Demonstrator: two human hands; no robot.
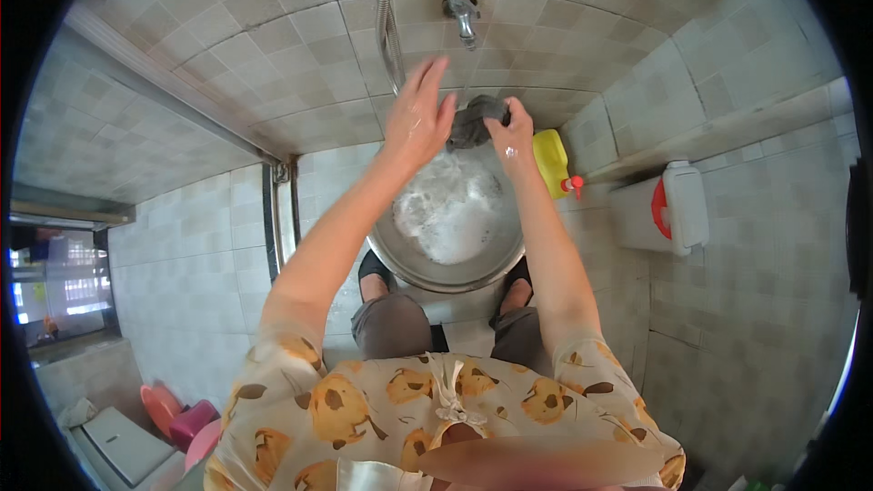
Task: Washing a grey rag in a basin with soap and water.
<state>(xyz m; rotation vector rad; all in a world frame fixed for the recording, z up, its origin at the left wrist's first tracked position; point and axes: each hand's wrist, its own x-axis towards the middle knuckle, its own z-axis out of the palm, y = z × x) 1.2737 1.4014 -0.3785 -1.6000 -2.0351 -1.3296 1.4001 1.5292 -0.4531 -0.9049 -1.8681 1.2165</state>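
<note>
A wet, dark grey cloth is bunched up over the far side of a round metal basin. My right hand grips the cloth's right end between thumb and fingers. Left of the cloth, my left hand is raised with its fingers extended and thumb apart, holding nothing. Sudsy water fills the bottom of the basin, which stands on the floor between my feet. Above the cloth, a metal wall tap lets down what looks like a thin stream of water.
A yellow jug with a red pump or spout stands right of the basin. A white container with a red handle is by the right wall. A flexible metal hose hangs left of the tap. Pink basins lie at lower left.
</note>
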